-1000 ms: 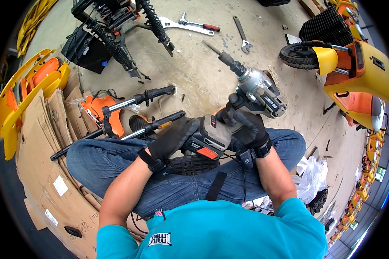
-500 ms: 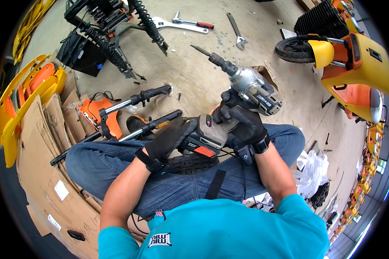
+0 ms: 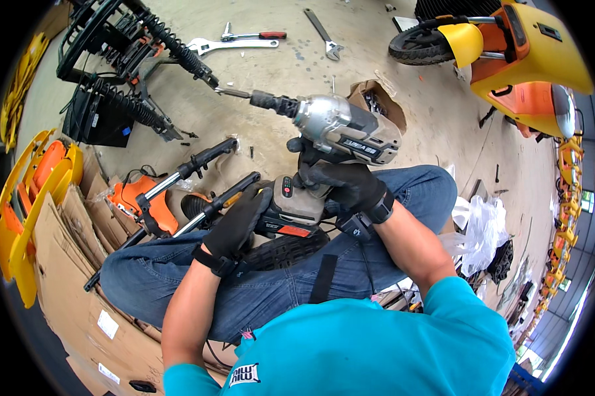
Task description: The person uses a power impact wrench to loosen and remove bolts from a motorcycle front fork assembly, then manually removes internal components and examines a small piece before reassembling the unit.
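Observation:
A cordless impact wrench (image 3: 327,122) with a grey and black body is held above my lap, its long bit (image 3: 233,92) pointing left. My right hand (image 3: 347,185), in a black glove, is closed around its handle. My left hand (image 3: 241,221), also gloved, grips the battery pack (image 3: 287,218) at the handle's base. In this view the bit's tip overlaps the lower end of a black coil-spring shock (image 3: 178,56); whether they touch I cannot tell. Left of my left hand lies a front fork (image 3: 211,158) with black and chrome tubes.
A frame with shocks (image 3: 99,46) stands at the far left. Adjustable wrenches (image 3: 234,44) (image 3: 324,36) and a red-handled ratchet (image 3: 254,35) lie ahead. An open carton (image 3: 383,105) holds small hardware. Flat cardboard (image 3: 66,257) is at left, a yellow scooter (image 3: 522,53) at right.
The impact wrench has swung left and leveled, so its bit points more sideways. Both hands moved slightly left with it, still gripping. The whole view has shifted a little.

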Demonstrator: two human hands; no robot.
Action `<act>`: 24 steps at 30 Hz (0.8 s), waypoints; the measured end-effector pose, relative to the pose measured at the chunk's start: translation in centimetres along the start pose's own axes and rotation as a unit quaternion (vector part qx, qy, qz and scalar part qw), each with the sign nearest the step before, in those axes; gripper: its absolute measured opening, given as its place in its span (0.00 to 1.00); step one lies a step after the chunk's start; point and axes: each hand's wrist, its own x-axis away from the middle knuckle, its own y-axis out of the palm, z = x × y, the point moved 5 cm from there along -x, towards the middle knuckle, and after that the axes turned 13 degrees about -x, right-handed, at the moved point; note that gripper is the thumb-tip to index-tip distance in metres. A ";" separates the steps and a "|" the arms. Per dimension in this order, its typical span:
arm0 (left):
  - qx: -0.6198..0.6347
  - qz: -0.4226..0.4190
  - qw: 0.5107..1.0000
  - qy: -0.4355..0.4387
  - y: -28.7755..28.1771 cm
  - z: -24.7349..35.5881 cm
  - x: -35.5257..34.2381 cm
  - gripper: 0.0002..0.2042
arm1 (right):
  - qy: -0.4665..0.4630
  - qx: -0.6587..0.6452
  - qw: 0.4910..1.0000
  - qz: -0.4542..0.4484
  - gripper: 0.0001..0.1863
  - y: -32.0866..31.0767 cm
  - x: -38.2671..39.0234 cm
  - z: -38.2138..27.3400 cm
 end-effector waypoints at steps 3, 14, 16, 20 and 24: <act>0.005 0.067 0.996 -0.060 -0.6 -0.7 0.2 0.18 | 0.024 -0.010 1.000 0.002 0.30 0.4 0.1 0.4; 0.499 0.178 0.847 -0.045 -8.3 1.7 -1.4 0.24 | 0.125 0.081 0.988 0.035 0.29 -0.7 0.6 3.9; 0.525 0.194 0.825 -0.074 -7.7 1.7 -0.9 0.20 | 0.126 0.126 0.983 0.037 0.28 -0.6 0.6 4.3; 0.535 0.235 0.803 -0.117 -7.6 1.0 -0.4 0.16 | 0.135 0.162 0.977 0.040 0.28 -0.9 0.4 5.0; 0.526 0.239 0.810 -0.103 -7.7 0.1 -0.1 0.18 | 0.148 0.157 0.976 0.034 0.27 -0.7 0.3 4.9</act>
